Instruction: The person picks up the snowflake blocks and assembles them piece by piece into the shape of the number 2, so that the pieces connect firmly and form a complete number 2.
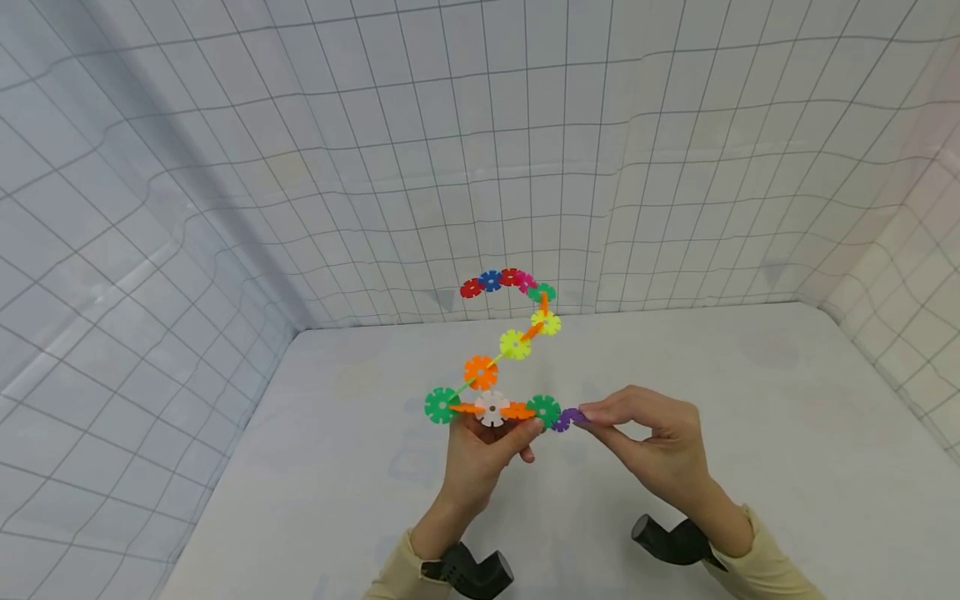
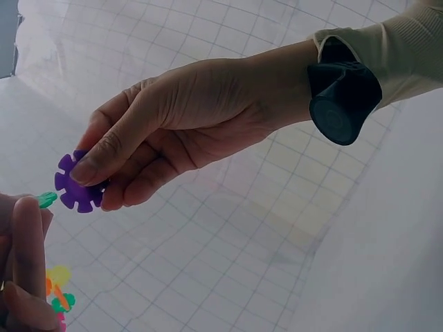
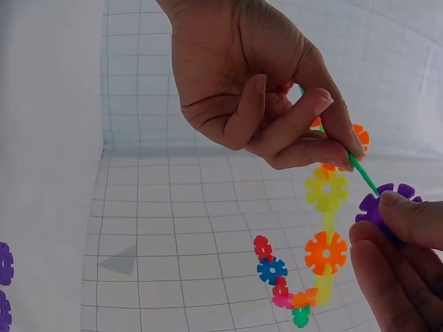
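Observation:
A chain of notched plastic discs in several colours rises from my left hand [image 1: 483, 454] and bends over at the top. With thumb and fingers my left hand grips its lower row, around the white disc [image 1: 492, 409] and the green disc [image 1: 543, 412]. My right hand [image 1: 660, 433] pinches a purple disc [image 2: 71, 183] between thumb and fingertips. In the right wrist view the edge of the green disc [image 3: 363, 174] meets the rim of this purple disc, the two standing crosswise. Higher along the chain are an orange disc [image 1: 481, 372], yellow discs [image 1: 515, 344] and a blue disc [image 1: 491, 281].
Two more purple discs [image 3: 5, 264] show at the left edge of the right wrist view. A white table [image 1: 337, 483] lies below my hands, with grid-patterned sheeting [image 1: 510, 150] behind and at both sides. Each wrist carries a black camera mount [image 1: 675, 542].

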Motion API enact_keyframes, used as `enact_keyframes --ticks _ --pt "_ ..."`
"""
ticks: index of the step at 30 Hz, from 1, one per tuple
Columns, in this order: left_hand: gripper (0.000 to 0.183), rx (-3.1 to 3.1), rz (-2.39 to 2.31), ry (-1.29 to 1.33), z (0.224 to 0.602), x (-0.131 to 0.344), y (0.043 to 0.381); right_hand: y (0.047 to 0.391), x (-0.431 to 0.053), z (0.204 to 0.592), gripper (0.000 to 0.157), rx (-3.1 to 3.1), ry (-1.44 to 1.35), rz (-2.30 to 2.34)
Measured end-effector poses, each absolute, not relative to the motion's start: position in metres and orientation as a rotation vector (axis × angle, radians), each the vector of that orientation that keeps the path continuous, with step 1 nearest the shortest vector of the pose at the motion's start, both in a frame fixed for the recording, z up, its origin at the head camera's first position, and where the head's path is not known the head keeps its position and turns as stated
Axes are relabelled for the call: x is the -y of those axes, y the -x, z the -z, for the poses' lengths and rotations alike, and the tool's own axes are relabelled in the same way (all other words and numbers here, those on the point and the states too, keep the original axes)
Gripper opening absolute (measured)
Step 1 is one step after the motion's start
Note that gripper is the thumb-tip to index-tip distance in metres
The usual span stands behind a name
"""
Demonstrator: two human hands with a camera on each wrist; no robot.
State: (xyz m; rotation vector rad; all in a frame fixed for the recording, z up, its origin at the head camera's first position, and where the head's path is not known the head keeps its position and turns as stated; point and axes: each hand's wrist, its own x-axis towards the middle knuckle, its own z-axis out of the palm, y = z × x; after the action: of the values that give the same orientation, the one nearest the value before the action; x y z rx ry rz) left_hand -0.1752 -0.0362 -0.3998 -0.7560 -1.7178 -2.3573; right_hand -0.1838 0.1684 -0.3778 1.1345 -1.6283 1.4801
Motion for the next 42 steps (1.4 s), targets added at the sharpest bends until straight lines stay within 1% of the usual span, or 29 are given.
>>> enact_keyframes --ticks 7,13,18,30,37,42 --pt "0.032 1.718 2.374 0.773 0.400 0.034 0.174 0.184 -0.165 0.382 0.011 1.601 -1.166 -1.486" --pt "0.024 1.699 2.380 0.788 0.399 0.034 0.172 0.185 -0.164 0.384 0.012 1.566 -1.194 -1.388" --pt "0.024 1.705 2.356 0.818 0.397 0.033 0.171 0.184 -0.163 0.386 0.013 1.561 -1.196 -1.357" --pt "0.019 1.681 2.397 0.886 0.398 0.035 0.173 0.181 -0.161 0.389 0.013 1.554 -1.183 -1.391" --pt "0.023 1.661 2.424 0.882 0.398 0.034 0.172 0.180 -0.154 0.387 0.015 1.483 -1.176 -1.297" --pt "0.025 1.659 2.429 0.880 0.399 0.035 0.173 0.180 -0.151 0.382 0.021 1.434 -1.175 -1.122"
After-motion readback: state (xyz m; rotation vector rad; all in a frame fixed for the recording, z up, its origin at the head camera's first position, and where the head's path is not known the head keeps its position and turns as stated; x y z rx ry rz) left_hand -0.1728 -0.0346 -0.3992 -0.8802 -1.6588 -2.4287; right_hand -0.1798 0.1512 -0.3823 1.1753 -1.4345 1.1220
